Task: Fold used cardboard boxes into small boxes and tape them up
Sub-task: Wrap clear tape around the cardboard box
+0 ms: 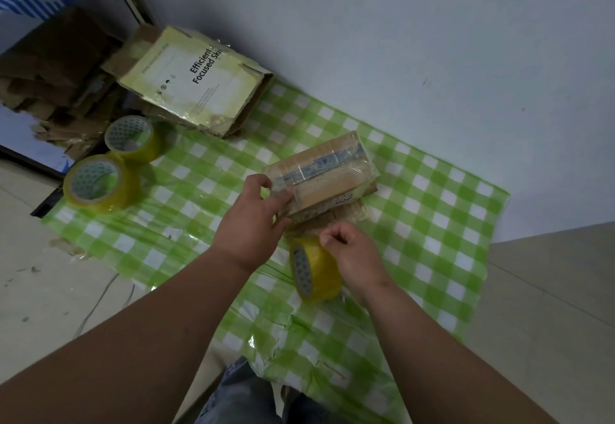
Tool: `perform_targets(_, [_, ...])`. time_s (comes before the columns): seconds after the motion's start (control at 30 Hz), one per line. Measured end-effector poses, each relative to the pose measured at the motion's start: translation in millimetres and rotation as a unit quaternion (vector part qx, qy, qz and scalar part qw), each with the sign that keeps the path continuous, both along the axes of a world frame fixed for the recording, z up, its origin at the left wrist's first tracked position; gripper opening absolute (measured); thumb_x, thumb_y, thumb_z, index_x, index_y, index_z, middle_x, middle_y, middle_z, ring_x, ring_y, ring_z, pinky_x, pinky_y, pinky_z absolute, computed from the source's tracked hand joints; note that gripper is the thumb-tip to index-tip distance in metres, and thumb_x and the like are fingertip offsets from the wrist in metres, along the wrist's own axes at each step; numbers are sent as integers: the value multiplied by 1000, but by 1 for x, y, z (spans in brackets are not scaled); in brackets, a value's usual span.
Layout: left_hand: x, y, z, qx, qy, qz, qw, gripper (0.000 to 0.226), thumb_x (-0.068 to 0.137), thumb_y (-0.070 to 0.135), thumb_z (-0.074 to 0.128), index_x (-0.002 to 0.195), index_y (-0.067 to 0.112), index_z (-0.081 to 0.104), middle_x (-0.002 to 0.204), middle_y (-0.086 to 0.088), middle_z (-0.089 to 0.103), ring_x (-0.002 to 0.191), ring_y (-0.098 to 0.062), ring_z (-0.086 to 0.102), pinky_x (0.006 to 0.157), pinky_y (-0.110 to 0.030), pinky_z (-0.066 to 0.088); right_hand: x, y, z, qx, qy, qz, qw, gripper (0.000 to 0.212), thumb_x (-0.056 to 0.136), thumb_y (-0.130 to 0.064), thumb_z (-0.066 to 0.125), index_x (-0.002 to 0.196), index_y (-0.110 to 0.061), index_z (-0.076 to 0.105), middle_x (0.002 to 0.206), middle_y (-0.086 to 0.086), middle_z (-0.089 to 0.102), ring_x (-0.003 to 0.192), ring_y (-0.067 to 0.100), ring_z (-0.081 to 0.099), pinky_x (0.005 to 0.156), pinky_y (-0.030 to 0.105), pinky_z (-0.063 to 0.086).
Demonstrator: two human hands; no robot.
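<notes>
Cardboard box [321, 174], folded small and glossy with tape, sits mid-cloth on the green checked sheet [432, 223]. Left hand [256, 220] clasps its near end; right hand [349, 250] pinches by the tape roll [314, 268]. Best pull the strip taut, then press flat.

The box [321, 174] sits on the sheet [432, 223]. One tape roll [316, 268] stands before it, two rolls [114, 160] far left.

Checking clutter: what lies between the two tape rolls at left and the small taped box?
Only bare checked cloth between tape rolls and box, head view.
</notes>
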State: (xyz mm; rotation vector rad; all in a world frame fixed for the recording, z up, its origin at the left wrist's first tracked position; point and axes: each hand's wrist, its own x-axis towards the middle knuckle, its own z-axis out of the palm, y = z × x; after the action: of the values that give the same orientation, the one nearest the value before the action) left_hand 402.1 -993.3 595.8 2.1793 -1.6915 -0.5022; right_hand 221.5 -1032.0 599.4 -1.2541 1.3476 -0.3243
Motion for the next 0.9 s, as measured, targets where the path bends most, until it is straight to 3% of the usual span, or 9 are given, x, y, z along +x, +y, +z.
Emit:
perform_targets(0.13, [2,-1,-3,5,-3,-21,1000,59,82,21,78,137,21,57,140,-8,33,90,-25,61,80,-34,55,3,-3,2,5,-13,-13,1000,16,97,-16,58,81,-18,61,106,-10,70,98,19,64,75,24,47])
perform_targets(0.4, [0,-6,-2,-9,1,-41,999,52,84,11,74,134,12,60,126,-7,45,85,-27,62,77,-33,54,1,-27,16,-6,-31,-94,995,19,98,-19,56,79,-21,58,104,5,70,102,31,62,90,46,50])
perform_targets(0.6, [3,-7,3,-22,37,-8,999,47,83,4,72,129,11,64,125,-7,46,78,-27,62,76,-38,56,-21,-57,29,-17,-54,-164,985,28,97,-18,57,71,-28,59,88,-3,64,88,26,58,85,44,50])
perform_targets(0.67, [10,-8,8,-38,40,-4,998,41,83,3,72,124,10,68,123,-9,51,77,-27,63,75,-38,56,-26,-64,34,-19,-53,-167,984,28,96,-21,58,69,-30,59,93,-5,61,89,25,56,89,52,51])
perform_targets(0.8, [15,-11,14,-33,51,24,998,40,84,-1,70,122,12,69,143,-14,42,99,-26,60,89,-35,52,-21,-72,38,-5,-88,-142,986,27,96,-13,58,71,-22,54,120,-13,61,115,22,59,100,56,47])
perform_targets(0.87, [8,-17,20,13,135,90,987,53,87,-6,61,134,18,60,159,-10,22,125,-22,47,101,-34,46,-12,-68,37,-1,-82,-88,993,28,97,-13,56,71,-21,52,116,-12,65,109,26,63,99,54,49])
perform_targets(0.9, [3,-21,27,44,223,133,965,63,88,-7,57,143,23,49,162,-6,16,135,-21,40,100,-31,46,-9,-66,35,-11,-66,-61,996,27,97,-15,56,71,-21,52,119,-10,66,106,26,64,97,52,50])
